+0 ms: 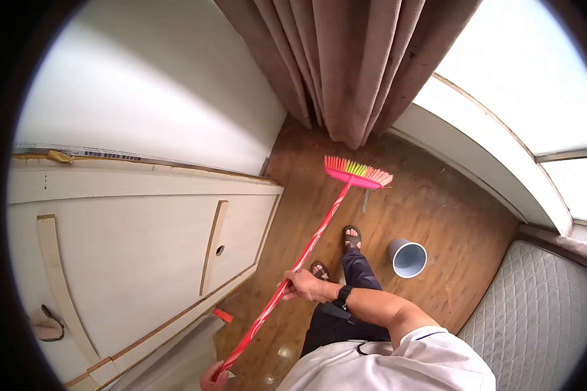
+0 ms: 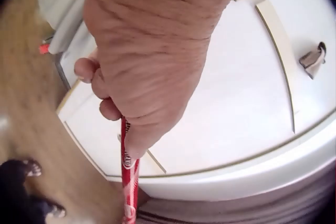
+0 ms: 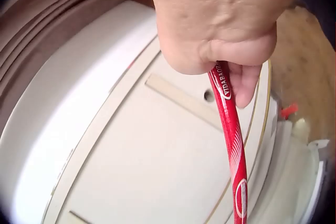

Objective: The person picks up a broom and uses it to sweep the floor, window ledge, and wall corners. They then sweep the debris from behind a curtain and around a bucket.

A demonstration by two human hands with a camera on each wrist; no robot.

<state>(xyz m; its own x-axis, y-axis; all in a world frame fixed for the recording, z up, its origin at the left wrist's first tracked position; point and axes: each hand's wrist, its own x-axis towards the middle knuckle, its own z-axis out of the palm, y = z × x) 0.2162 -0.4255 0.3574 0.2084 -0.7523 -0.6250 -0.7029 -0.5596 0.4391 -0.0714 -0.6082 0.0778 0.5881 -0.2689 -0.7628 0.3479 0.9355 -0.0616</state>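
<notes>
A broom with a pink head and red, yellow-green and orange bristles slants across the head view, its bristles pointing away near the curtain's hem. Its red-and-white handle runs back toward my body. Partway down the handle, my right hand grips it. At the handle's upper end, low in the head view, my left hand holds on. In the left wrist view the left hand wraps the red handle with its thumb along it. Printed letters show on the handle below the right hand in the right wrist view.
A grey-blue bucket stands on the wooden floor right of my feet. A quilted mattress lies at the right. A brown curtain hangs ahead, and a white wooden panel lines the left. A small orange-red object shows near it.
</notes>
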